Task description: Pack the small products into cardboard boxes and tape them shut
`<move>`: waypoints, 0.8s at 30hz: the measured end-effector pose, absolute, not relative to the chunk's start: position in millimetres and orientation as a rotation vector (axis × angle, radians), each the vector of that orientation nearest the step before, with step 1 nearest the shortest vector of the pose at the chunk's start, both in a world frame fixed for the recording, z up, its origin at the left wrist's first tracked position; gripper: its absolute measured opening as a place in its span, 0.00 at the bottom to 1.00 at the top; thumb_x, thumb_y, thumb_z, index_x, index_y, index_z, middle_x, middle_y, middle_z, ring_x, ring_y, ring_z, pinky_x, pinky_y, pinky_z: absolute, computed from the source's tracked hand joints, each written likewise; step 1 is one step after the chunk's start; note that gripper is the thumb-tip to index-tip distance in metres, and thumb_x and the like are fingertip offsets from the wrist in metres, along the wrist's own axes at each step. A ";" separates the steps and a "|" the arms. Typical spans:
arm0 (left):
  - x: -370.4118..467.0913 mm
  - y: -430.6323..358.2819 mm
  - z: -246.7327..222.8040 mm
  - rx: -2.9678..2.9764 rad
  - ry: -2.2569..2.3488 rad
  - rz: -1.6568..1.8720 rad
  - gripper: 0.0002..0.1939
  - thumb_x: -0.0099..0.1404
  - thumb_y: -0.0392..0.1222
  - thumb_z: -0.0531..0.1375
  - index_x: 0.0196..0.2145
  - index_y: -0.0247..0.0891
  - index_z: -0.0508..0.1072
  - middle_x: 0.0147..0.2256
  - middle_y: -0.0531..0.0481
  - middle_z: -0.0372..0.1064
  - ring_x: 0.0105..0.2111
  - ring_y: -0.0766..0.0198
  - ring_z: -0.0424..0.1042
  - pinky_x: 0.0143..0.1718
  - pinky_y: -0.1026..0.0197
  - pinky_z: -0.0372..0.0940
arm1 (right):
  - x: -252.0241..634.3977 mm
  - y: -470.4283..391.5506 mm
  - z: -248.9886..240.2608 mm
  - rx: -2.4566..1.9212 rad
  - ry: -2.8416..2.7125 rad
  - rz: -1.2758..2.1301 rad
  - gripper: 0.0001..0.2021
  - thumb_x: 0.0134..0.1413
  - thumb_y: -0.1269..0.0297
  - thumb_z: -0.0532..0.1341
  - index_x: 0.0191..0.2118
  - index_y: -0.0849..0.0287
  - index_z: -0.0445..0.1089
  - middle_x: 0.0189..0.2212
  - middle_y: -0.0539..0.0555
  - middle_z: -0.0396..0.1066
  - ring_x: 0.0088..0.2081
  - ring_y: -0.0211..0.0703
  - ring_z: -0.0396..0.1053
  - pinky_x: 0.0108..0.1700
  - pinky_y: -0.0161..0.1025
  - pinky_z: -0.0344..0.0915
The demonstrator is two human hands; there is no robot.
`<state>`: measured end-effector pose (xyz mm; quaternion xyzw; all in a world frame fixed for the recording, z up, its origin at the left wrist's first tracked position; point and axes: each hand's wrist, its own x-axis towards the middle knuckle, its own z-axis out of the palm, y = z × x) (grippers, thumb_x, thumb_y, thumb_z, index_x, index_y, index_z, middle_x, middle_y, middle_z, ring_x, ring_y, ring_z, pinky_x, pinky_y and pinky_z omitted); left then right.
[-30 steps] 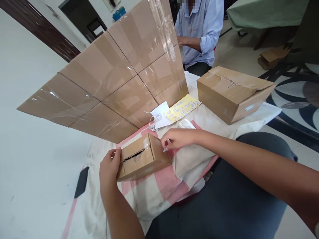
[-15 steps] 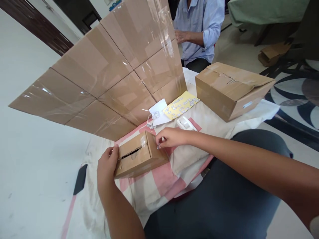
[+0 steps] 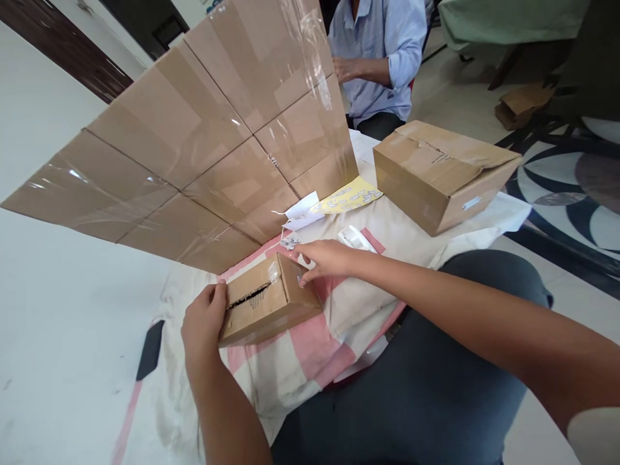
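Observation:
A small cardboard box (image 3: 264, 303) lies on the cloth in front of me, its taped top marked by a dark, torn slit. My left hand (image 3: 204, 318) grips its left end, thumb on the top edge. At the right end is my right hand (image 3: 322, 261), index finger and thumb apart. The thumb touches a small pale sticker (image 3: 299, 279) on that end face. Just beyond the fingertips lies a crumpled bit of whitish paper (image 3: 290, 242). A white roll of tape or similar item (image 3: 356, 239) rests behind my right wrist.
A tall taped cardboard panel (image 3: 217, 142) stands behind the box. A yellow sticker sheet (image 3: 351, 197) and white paper (image 3: 303, 212) lie at its foot. To the right sits a larger cardboard box (image 3: 440, 174). A dark phone-like object (image 3: 150, 350) lies left. Another person (image 3: 378, 58) sits beyond.
My right thumb and index finger have parted from their pinch around the small sticker, which now shows against the box's end face. My left hand keeps its hold. The yellow sheet appears more curled.

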<state>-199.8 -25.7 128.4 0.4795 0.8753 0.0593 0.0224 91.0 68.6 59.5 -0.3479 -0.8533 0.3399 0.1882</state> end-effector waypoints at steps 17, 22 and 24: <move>-202.3 -27.8 129.7 1.534 2.660 0.231 0.31 0.70 0.66 0.43 0.47 0.46 0.77 0.45 0.38 0.78 0.43 0.42 0.73 0.38 0.51 0.63 | 89.4 88.8 57.1 -0.842 -2.391 0.813 0.19 0.52 0.52 0.73 0.45 0.58 0.74 0.41 0.53 0.76 0.44 0.49 0.70 0.45 0.39 0.55; -207.0 -26.4 127.8 1.520 2.658 0.267 0.31 0.69 0.66 0.45 0.47 0.45 0.78 0.44 0.38 0.78 0.42 0.42 0.73 0.38 0.49 0.64 | 91.6 77.2 52.5 -0.693 -2.391 0.975 0.29 0.51 0.53 0.73 0.57 0.57 0.70 0.53 0.57 0.73 0.54 0.52 0.68 0.53 0.42 0.61; -211.4 -24.8 125.2 1.518 2.635 0.295 0.30 0.69 0.67 0.46 0.46 0.44 0.78 0.43 0.39 0.78 0.43 0.41 0.73 0.40 0.48 0.65 | 89.2 62.4 48.8 -0.531 -2.359 1.127 0.50 0.40 0.47 0.77 0.67 0.57 0.59 0.61 0.60 0.66 0.60 0.54 0.65 0.57 0.43 0.63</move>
